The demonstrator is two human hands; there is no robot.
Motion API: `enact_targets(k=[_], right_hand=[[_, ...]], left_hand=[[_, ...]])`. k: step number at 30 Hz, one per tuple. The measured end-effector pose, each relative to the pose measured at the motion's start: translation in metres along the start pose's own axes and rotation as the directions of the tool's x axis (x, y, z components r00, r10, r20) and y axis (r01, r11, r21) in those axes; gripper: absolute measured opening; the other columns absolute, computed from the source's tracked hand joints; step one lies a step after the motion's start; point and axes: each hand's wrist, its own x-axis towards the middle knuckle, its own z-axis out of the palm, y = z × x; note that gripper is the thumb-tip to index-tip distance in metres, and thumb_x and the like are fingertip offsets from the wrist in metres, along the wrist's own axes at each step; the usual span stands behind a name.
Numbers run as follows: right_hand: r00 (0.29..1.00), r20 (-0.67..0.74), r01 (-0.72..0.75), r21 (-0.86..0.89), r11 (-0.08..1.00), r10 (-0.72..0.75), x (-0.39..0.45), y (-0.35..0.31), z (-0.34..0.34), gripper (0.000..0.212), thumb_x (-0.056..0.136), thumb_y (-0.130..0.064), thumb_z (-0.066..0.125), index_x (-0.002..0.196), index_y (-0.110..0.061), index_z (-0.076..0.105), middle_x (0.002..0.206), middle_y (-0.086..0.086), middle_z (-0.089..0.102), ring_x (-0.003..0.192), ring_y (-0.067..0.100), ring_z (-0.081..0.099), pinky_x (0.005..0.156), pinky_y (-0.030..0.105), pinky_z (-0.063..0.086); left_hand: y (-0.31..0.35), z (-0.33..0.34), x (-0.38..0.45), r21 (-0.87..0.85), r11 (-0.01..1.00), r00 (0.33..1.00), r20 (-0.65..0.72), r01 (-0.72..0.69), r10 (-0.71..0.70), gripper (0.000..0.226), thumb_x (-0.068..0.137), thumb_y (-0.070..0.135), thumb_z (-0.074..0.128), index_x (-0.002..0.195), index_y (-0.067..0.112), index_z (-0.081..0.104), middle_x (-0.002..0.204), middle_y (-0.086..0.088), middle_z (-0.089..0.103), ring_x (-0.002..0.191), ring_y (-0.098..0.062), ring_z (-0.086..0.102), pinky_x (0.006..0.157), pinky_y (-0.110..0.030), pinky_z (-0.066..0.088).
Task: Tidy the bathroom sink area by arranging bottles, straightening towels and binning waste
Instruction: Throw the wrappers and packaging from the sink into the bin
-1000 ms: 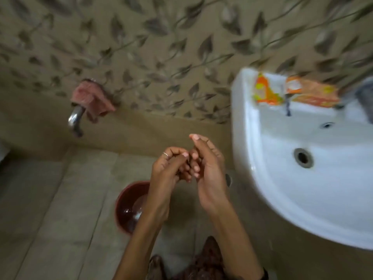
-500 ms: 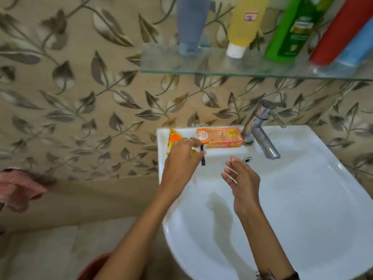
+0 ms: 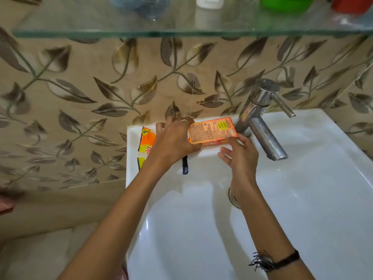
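Head view: left hand [image 3: 173, 142] grips orange box [image 3: 212, 130] "NOT FOR SALE"; right hand [image 3: 240, 154] relaxed.

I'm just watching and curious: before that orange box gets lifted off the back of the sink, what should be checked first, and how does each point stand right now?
1. Left hand has a hold on the orange box: ok, its fingers lie over the box's left end, which is tipped up.
2. Right hand ready to help: ok, open, fingertips at the box's lower right edge.
3. Tap clear of the box: not ok, it stands right beside the box's right end.
4. Orange and yellow wrapper left free: ok, it lies left of the left hand on the sink ledge.
5. Box empty or full: cannot tell.
6. Bin within reach: cannot tell, none in view.
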Motion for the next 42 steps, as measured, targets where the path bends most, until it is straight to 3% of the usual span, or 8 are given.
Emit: enact_targets(k=[10, 14, 18, 20, 25, 30, 37, 42], right_hand=[[0.979, 0.135, 0.122, 0.197, 0.973, -0.15, -0.079, -0.014, 0.003, 0.008, 0.089, -0.017, 0.059, 0.095, -0.016, 0.055, 0.086, 0.0, 0.073, 0.081, 0.015, 0.07, 0.067, 0.026, 0.057], [0.952, 0.262, 0.1, 0.218, 0.971, -0.156, -0.138, 0.001, 0.021, 0.006, 0.086, -0.014, 0.061, 0.087, -0.019, 0.058, 0.084, 0.001, 0.069, 0.076, 0.012, 0.068, 0.065, 0.023, 0.056], [0.909, 0.388, 0.122, 0.1, 0.987, -0.152, -0.211, 0.04, 0.052, 0.015, 0.073, -0.022, 0.069, 0.083, -0.024, 0.058, 0.075, -0.007, 0.065, 0.069, 0.004, 0.061, 0.063, 0.017, 0.052], [0.887, 0.442, 0.133, 0.031, 0.991, -0.133, -0.243, 0.065, 0.064, 0.016, 0.073, -0.021, 0.07, 0.083, -0.025, 0.058, 0.076, -0.006, 0.062, 0.068, 0.0, 0.057, 0.061, 0.011, 0.047], [0.815, 0.58, 0.065, -0.061, 0.996, -0.018, -0.308, 0.132, 0.088, 0.029, 0.079, 0.007, 0.063, 0.089, -0.018, 0.052, 0.074, -0.019, 0.066, 0.063, -0.01, 0.059, 0.057, 0.004, 0.044], [0.776, 0.609, 0.04, -0.312, 0.949, 0.167, -0.329, 0.228, 0.099, 0.035, 0.079, -0.002, 0.067, 0.096, -0.029, 0.056, 0.086, -0.014, 0.067, 0.072, -0.007, 0.063, 0.063, 0.005, 0.046], [0.718, 0.553, 0.119, -0.695, 0.709, 0.422, -0.298, 0.424, 0.085, 0.027, 0.079, -0.003, 0.064, 0.09, -0.024, 0.053, 0.097, 0.007, 0.066, 0.09, 0.028, 0.064, 0.081, 0.042, 0.052], [0.677, 0.603, 0.386, -0.779, 0.494, 0.422, -0.269, 0.56, 0.069, 0.029, 0.073, -0.021, 0.069, 0.097, -0.013, 0.053, 0.097, 0.009, 0.061, 0.091, 0.027, 0.058, 0.077, 0.033, 0.044]], left_hand=[[-0.005, -0.054, -0.092, -0.11, 0.99, 0.942, -0.333, -0.089, 0.048, 0.059, 0.062, 0.038, 0.067, 0.116, 0.022, 0.05, 0.108, 0.009, 0.051, 0.103, -0.006, 0.031, 0.076, -0.019, 0.011], [-0.031, -0.077, -0.159, -0.157, 0.988, 0.91, -0.408, 0.017, -0.08, 0.059, 0.058, 0.042, 0.054, 0.113, 0.026, 0.043, 0.103, 0.021, 0.031, 0.095, -0.001, 0.029, 0.08, -0.024, 0.018], [-0.081, -0.09, -0.24, -0.173, 0.954, 0.846, -0.444, 0.243, -0.296, 0.063, 0.052, 0.043, 0.052, 0.113, 0.029, 0.04, 0.103, 0.024, 0.028, 0.102, -0.016, 0.037, 0.084, -0.027, 0.02], [-0.105, -0.089, -0.274, -0.2, 0.911, 0.817, -0.405, 0.36, -0.411, 0.063, 0.05, 0.038, 0.055, 0.111, 0.033, 0.039, 0.103, 0.02, 0.032, 0.107, -0.016, 0.035, 0.084, -0.024, 0.017], [-0.169, -0.071, -0.348, -0.233, 0.761, 0.708, -0.281, 0.605, -0.649, 0.07, 0.048, 0.033, 0.066, 0.114, 0.027, 0.045, 0.117, 0.0, 0.053, 0.118, -0.015, 0.033, 0.1, -0.042, 0.021], [-0.233, -0.013, -0.414, -0.194, 0.63, 0.619, -0.119, 0.752, -0.776, 0.064, 0.061, 0.037, 0.062, 0.122, 0.022, 0.048, 0.12, 0.001, 0.049, 0.124, -0.021, 0.036, 0.1, -0.039, 0.017], [-0.326, 0.149, -0.478, -0.1, 0.39, 0.401, 0.158, 0.915, -0.902, 0.063, 0.081, 0.038, 0.061, 0.136, 0.02, 0.037, 0.137, -0.003, 0.04, 0.13, -0.023, 0.035, 0.104, -0.041, 0.025], [-0.378, 0.254, -0.515, -0.169, 0.212, 0.258, 0.331, 0.962, -0.908, 0.042, 0.088, 0.013, 0.049, 0.13, 0.008, 0.042, 0.129, -0.016, 0.052, 0.119, -0.035, 0.051, 0.095, -0.045, 0.042]])
